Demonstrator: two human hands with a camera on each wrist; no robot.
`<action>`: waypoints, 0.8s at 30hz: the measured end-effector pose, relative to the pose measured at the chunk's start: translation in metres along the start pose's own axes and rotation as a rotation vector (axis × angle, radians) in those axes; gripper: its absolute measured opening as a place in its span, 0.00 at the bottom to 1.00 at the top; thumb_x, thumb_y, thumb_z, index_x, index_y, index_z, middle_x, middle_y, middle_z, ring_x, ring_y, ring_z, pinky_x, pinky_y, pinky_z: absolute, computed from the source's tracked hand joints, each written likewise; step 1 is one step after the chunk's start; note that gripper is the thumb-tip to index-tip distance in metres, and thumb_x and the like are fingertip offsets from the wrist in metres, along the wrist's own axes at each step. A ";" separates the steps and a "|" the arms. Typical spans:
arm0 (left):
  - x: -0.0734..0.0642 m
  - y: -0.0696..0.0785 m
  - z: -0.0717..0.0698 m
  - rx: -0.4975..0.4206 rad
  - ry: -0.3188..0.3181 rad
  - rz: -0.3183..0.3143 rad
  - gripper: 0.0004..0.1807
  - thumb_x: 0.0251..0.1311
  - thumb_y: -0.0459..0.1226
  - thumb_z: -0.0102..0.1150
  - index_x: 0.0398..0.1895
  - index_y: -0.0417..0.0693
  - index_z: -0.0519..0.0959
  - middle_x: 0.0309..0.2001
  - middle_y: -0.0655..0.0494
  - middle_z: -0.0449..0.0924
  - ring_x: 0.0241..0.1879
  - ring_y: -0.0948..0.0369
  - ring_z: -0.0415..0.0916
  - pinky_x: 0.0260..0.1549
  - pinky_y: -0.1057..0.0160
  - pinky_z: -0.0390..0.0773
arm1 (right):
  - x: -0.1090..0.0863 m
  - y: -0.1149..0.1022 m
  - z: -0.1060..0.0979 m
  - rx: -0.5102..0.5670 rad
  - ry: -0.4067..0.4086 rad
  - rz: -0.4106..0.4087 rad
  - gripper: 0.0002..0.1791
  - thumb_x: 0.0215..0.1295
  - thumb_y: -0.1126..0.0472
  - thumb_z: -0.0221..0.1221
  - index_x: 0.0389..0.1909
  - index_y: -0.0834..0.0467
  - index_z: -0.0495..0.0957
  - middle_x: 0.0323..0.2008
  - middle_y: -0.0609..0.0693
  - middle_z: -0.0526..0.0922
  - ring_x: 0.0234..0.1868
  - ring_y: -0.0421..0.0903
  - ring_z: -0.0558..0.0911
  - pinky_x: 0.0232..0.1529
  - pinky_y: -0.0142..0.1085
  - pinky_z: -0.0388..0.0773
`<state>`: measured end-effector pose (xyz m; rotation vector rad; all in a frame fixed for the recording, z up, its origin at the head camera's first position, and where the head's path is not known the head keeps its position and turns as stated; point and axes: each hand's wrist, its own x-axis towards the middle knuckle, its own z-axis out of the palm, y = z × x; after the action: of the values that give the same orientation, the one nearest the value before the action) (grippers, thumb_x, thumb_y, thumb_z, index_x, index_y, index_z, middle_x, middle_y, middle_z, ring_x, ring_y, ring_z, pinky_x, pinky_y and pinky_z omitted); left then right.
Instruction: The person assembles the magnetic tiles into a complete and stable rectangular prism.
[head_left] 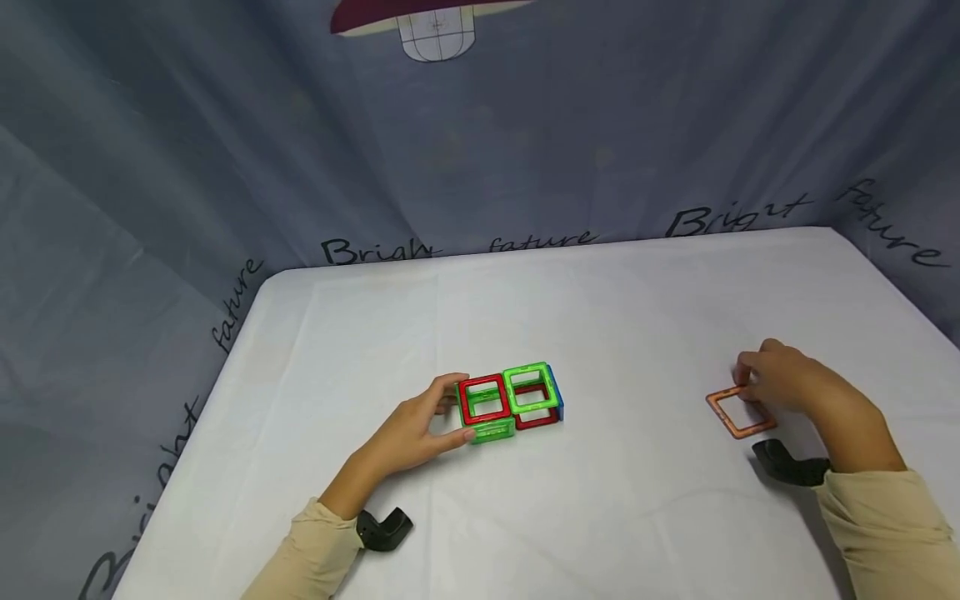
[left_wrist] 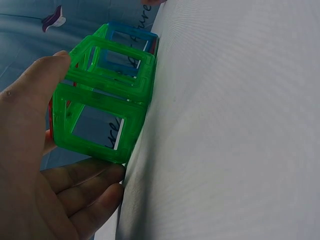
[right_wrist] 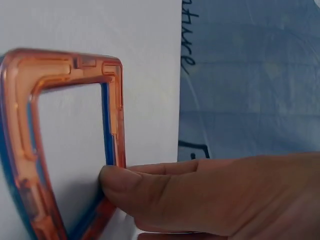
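Observation:
A block of square magnetic tiles stands on the white table, two box shapes side by side. A red tile (head_left: 463, 404) tops its left box and a green tile (head_left: 527, 367) tops the right one. Green sides show in the left wrist view, with a blue tile (left_wrist: 150, 34) at the far end. My left hand (head_left: 405, 432) holds the left box, thumb on the near side, fingers around the left. Well to the right, my right hand (head_left: 795, 382) pinches an orange square magnetic tile (head_left: 752, 430) by its edge. Blue edging shows behind the orange frame (right_wrist: 20, 120).
The white table (head_left: 600, 508) has a grey-blue lettered curtain (head_left: 525, 150) along its back and sides. Black wrist devices sit at both cuffs, the left one (head_left: 384, 531) and the right one (head_left: 787, 463), close above the tabletop.

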<state>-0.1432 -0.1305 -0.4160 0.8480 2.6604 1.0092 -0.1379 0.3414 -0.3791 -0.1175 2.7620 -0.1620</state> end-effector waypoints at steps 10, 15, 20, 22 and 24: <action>0.003 0.000 0.000 -0.007 -0.011 -0.005 0.36 0.52 0.53 0.61 0.63 0.64 0.56 0.53 0.60 0.74 0.49 0.61 0.75 0.50 0.59 0.74 | -0.004 -0.036 0.001 -0.050 0.199 -0.138 0.08 0.45 0.59 0.66 0.22 0.49 0.75 0.35 0.57 0.71 0.38 0.56 0.68 0.33 0.46 0.67; 0.004 -0.002 0.001 -0.015 -0.018 -0.009 0.36 0.52 0.53 0.60 0.63 0.64 0.56 0.50 0.60 0.76 0.49 0.62 0.75 0.50 0.59 0.74 | -0.011 -0.072 -0.008 -0.065 0.290 -0.287 0.11 0.42 0.61 0.65 0.19 0.46 0.72 0.34 0.51 0.70 0.38 0.53 0.69 0.32 0.41 0.66; 0.004 -0.002 0.001 -0.013 -0.016 -0.005 0.36 0.52 0.54 0.60 0.63 0.64 0.56 0.50 0.58 0.76 0.49 0.61 0.76 0.50 0.57 0.74 | -0.013 -0.102 -0.019 -0.038 0.322 -0.437 0.14 0.41 0.62 0.67 0.18 0.45 0.69 0.34 0.48 0.70 0.38 0.49 0.69 0.33 0.39 0.64; 0.004 -0.003 0.001 -0.014 -0.014 -0.008 0.36 0.52 0.54 0.60 0.63 0.64 0.56 0.50 0.58 0.77 0.49 0.61 0.76 0.50 0.57 0.74 | -0.013 -0.111 -0.025 -0.028 0.341 -0.483 0.15 0.41 0.63 0.67 0.18 0.45 0.69 0.34 0.48 0.71 0.38 0.49 0.69 0.33 0.38 0.65; 0.003 -0.003 0.000 -0.016 -0.012 -0.012 0.36 0.52 0.53 0.60 0.63 0.63 0.56 0.50 0.58 0.77 0.49 0.61 0.76 0.50 0.57 0.74 | -0.013 -0.119 -0.032 -0.028 0.371 -0.519 0.15 0.42 0.64 0.67 0.17 0.45 0.69 0.34 0.47 0.72 0.39 0.49 0.70 0.34 0.39 0.67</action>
<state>-0.1468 -0.1307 -0.4180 0.8313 2.6410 1.0182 -0.1299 0.2276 -0.3296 -0.8956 3.0340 -0.3044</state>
